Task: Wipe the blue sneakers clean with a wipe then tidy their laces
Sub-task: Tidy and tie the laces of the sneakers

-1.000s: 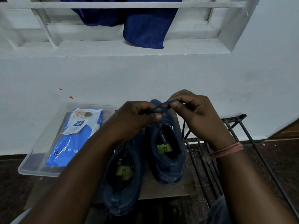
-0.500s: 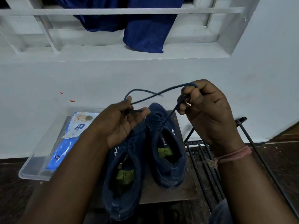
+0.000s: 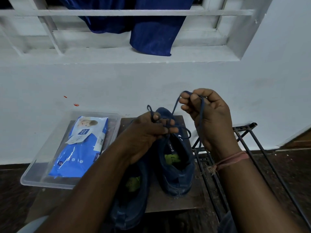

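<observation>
Left hand and right hand each pinch the thin dark-blue shoelace of the right blue fabric sneaker; slackening risks undoing the loop.

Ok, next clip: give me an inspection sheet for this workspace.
Surface: small brown board, both sneakers on it.
Job's things: right sneaker, its lace pulled up; left sneaker partly hidden by the forearm; wipes pack in clear tray.
Clutter: nothing seen.
Hands: left hand pinches a lace loop; right hand grips the lace.
Cables: nothing seen.
Surroundings: white wall, blue cloth on window grille, metal rack beside the board.
</observation>
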